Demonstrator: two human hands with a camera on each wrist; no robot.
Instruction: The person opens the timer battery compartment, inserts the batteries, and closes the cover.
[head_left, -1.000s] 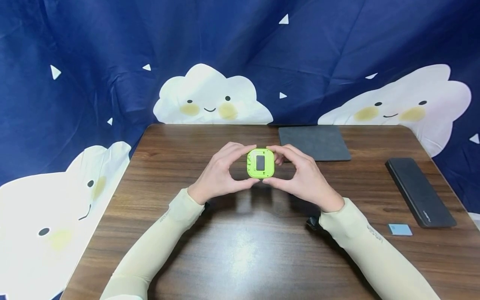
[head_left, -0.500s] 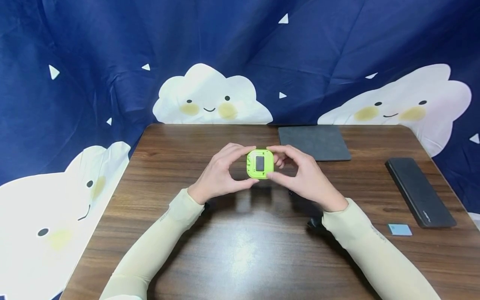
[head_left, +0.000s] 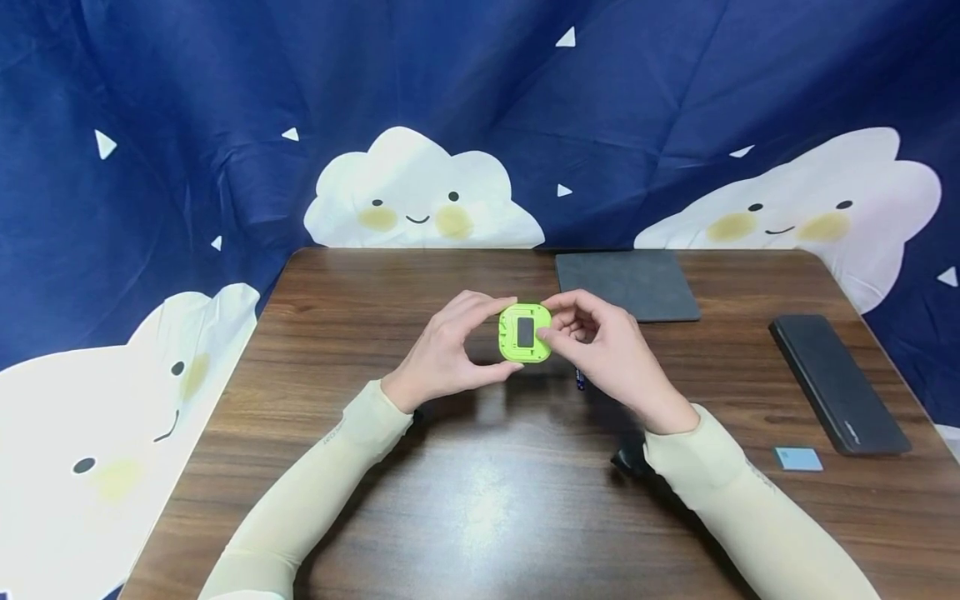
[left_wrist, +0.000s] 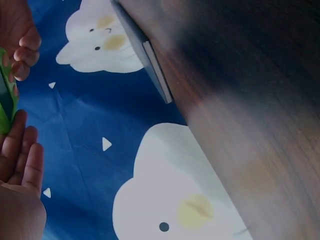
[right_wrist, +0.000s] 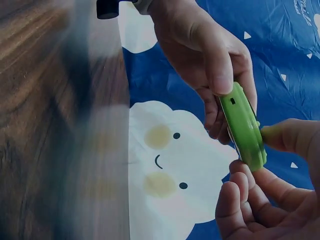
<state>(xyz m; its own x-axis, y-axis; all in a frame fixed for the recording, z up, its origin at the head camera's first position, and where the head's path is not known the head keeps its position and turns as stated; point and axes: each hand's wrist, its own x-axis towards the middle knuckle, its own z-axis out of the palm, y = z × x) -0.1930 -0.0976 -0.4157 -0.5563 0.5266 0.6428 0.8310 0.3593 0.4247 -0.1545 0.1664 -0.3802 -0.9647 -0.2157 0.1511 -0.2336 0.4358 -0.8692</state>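
A small lime-green gadget (head_left: 525,333), a rounded square with a dark rectangle in its face, is held up above the table between both hands. My left hand (head_left: 444,348) grips it by the top and bottom edges with fingers and thumb. At its right side, my right hand (head_left: 617,354) pinches it, the thumb on the face near the dark rectangle and the fingers behind. The right wrist view shows the gadget (right_wrist: 243,127) edge-on, with a small dark slot in its rim. Only part of the gadget (left_wrist: 6,100) enters the left wrist view.
On the brown wooden table (head_left: 480,500) lie a dark grey flat pad (head_left: 628,286) at the back, a long black case (head_left: 842,385) and a small light-blue block (head_left: 798,459) at the right. A slim dark blue item (head_left: 580,379) shows below my right hand.
My right thumb has slid from the gadget's bottom edge up onto its face. The gadget and left hand have shifted slightly right and down. The slim dark blue item has come into clearer view.
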